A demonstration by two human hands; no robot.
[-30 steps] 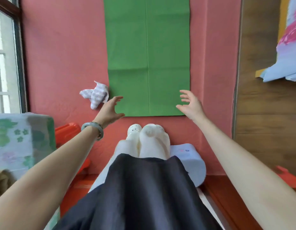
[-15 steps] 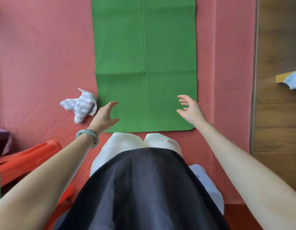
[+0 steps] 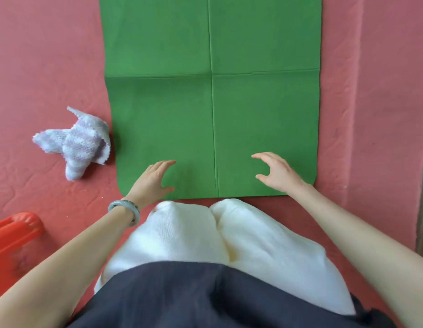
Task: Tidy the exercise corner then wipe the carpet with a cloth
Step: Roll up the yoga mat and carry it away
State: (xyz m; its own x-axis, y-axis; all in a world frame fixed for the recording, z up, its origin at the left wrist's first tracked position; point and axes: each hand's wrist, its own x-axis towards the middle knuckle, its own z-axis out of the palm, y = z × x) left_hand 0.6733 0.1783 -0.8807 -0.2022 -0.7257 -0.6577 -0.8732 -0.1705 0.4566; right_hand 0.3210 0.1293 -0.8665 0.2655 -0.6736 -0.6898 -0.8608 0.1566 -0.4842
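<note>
Hovering spread and empty over green mat [image 3: 212, 91], both hands, left hand [image 3: 151, 181], right hand [image 3: 279, 174], possibly red basket [image 3: 13, 230] at left edge

we have leaned in; both hands, left [image 3: 151, 182] and right [image 3: 278, 172], moved from the mat's [image 3: 212, 91] corners inward over it.
</note>
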